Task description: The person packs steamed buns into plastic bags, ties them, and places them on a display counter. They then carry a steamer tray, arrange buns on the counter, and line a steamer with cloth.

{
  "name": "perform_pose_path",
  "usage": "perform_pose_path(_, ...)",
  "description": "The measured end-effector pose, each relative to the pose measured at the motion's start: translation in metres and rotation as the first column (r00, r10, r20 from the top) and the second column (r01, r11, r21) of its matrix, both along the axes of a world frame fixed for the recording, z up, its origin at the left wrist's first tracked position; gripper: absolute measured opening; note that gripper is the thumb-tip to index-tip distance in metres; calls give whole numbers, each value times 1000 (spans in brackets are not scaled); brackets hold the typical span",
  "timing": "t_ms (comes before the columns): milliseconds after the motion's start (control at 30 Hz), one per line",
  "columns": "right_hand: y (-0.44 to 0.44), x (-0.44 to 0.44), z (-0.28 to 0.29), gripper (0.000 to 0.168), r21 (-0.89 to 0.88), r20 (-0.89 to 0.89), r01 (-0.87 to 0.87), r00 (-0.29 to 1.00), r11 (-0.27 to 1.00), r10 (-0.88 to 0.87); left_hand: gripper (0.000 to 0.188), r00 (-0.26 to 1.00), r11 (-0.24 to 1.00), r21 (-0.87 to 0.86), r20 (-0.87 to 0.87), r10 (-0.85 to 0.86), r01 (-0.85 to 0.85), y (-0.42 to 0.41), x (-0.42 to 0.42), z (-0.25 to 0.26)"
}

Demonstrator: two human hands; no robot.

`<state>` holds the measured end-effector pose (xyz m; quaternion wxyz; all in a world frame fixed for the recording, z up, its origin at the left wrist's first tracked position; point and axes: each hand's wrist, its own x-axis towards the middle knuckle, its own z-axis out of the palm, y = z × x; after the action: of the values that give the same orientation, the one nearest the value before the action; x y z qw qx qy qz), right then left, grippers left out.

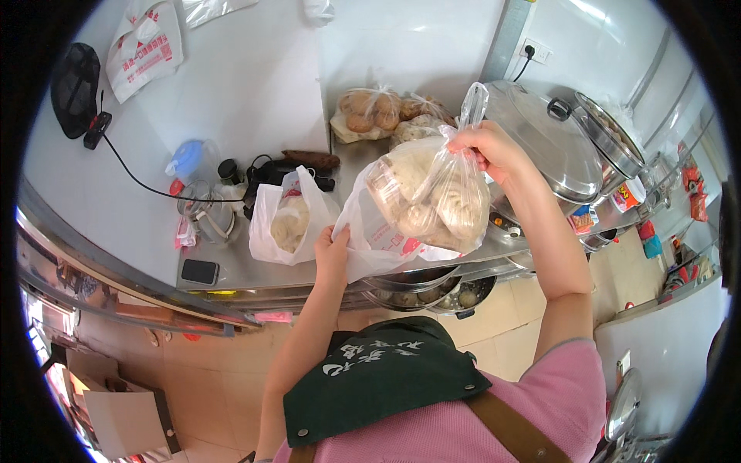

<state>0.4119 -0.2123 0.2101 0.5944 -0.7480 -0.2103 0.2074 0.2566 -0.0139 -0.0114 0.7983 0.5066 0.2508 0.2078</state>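
Observation:
My right hand (489, 150) grips the gathered neck of a clear plastic bag of steamed buns (431, 194), lifted over the metal counter (237, 260). With thumb and fingers, my left hand (333, 252) pinches the edge of a white plastic carrier bag (370, 254) printed in red. The clear bag overlaps this carrier bag in view, so I cannot tell how far inside it is. Just left of my left hand stands a second white carrier bag (263, 231), its top open, with buns (290, 224) showing inside.
Clear bags of round brown buns (367, 110) sit against the wall. Large lidded steel pots (538, 133) stand at the right. A glass jug (214, 223) and a black phone (200, 272) are on the left. Below the counter's edge are metal pans (463, 295).

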Motion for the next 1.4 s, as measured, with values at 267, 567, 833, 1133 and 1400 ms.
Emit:
perform_pose_path(267, 3, 7, -4, 13, 9, -53, 6, 999, 1000, -5, 20, 1000, 1000, -2, 14, -5, 6, 7, 1, -8)
perform_pose_path(567, 5, 9, -6, 14, 9, -92, 30, 995, 1000, -29, 19, 999, 1000, -7, 38, 29, -28, 6, 2, -9)
perform_pose_path(833, 2, 14, -10, 11, -14, -101, 27, 995, 1000, -28, 18, 999, 1000, 5, 10, 30, -31, 4, 1, -6)
perform_pose_path(1133, -4, 20, -13, 12, -84, -18, 14, 1000, 996, -15, 34, 1000, 998, 56, -21, -16, 17, 2, -3, 11)
perform_pose_path(1400, -3, 14, -12, 11, -85, 40, 8, 999, 996, -5, 60, 981, 944, 270, 27, 191, -191, 0, -2, 4)
